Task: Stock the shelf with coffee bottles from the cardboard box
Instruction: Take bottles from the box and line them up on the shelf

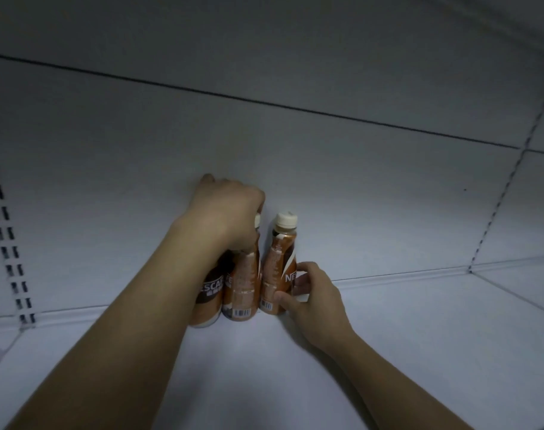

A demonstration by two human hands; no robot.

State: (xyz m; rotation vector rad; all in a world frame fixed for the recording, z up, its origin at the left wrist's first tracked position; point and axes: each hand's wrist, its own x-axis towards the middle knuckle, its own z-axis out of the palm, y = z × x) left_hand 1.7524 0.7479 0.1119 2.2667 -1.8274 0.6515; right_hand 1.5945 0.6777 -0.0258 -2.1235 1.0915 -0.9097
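A person's two bare arms reach onto a white metal shelf [388,352], where three brown-and-orange coffee bottles stand upright against the back panel [295,181]. At far left, a slotted upright rail [10,252] runs down the panel.

The left hand [227,212] comes down from above, fingers curled closed over the tops of two bottles, so that only a sliver of one pale cap shows under its knuckles. Below the wrist, partly behind the forearm, stands the left bottle [210,293], its dark brown label band carrying white "ESCAF" lettering over an orange-and-cream lower body. Just to the right of it, touching, the middle bottle [242,283] shows its orange back label with fine print and a barcode near the base.

A narrow gap separates that pair from the right bottle [275,271], which stands free of the left hand. Its cream screw cap sits on a short dark neck; the wrapper below is caramel orange with a white swoosh, the letters "NE", and a barcode low on the side. The right hand [311,293] is clamped on this bottle's lower half from the right, thumb pressed on the front near the barcode, fingers wrapped around the far side. Beyond the right hand, the shelf runs bare to a second perforated rail [506,187] at the corner.
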